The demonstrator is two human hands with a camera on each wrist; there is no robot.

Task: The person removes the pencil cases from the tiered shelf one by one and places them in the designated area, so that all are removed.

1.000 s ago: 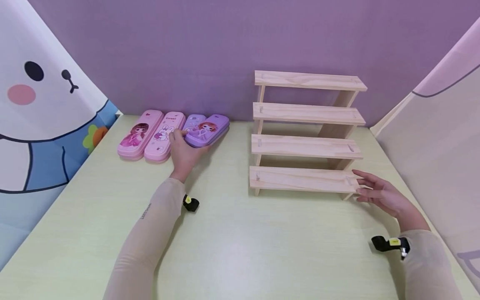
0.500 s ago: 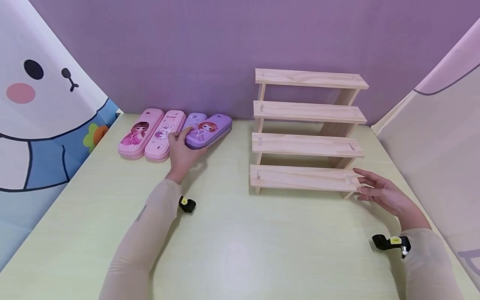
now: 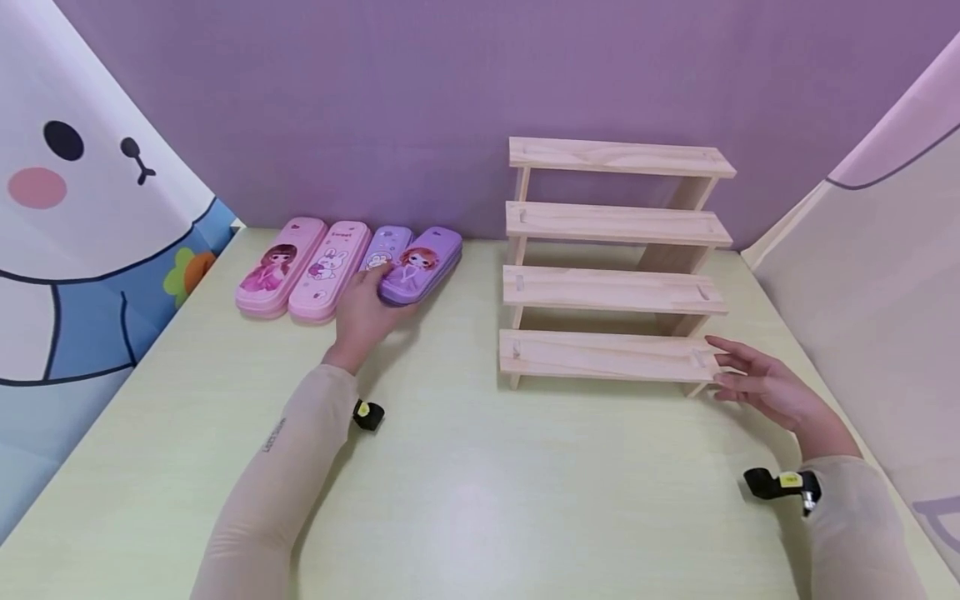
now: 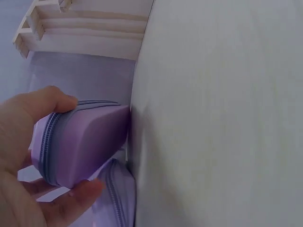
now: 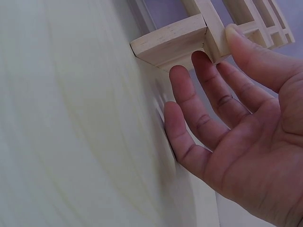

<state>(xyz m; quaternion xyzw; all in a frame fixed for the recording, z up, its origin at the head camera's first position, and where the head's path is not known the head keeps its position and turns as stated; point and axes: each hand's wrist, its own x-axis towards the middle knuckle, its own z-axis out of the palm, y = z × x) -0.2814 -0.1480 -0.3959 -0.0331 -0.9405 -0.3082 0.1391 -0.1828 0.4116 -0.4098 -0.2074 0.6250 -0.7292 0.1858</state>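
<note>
My left hand (image 3: pixel 365 317) grips the near end of a purple zippered pencil case (image 3: pixel 422 265) with a red-haired doll on its lid. In the left wrist view this case is tilted, its near end raised off the table and its far end down by it. Beside it lies a lilac pencil case (image 3: pixel 387 246), partly hidden by my fingers. Further left, two pink pencil cases lie side by side, one with a rabbit (image 3: pixel 330 267) and one with a doll (image 3: pixel 281 268). My right hand (image 3: pixel 768 387) rests loosely at the right end of the lowest shelf (image 3: pixel 607 357), thumb touching it, fingers spread beneath.
A wooden stand with several stepped shelves (image 3: pixel 615 289) stands at the back right of the pale table (image 3: pixel 480 483). A purple backdrop (image 3: pixel 420 100) rises behind, and printed cloth (image 3: pixel 82 208) hangs along the left side.
The near end of the purple pencil case has shifted slightly right and towards me with my left hand, showing more of the lilac case. My right hand has stayed at the stand.
</note>
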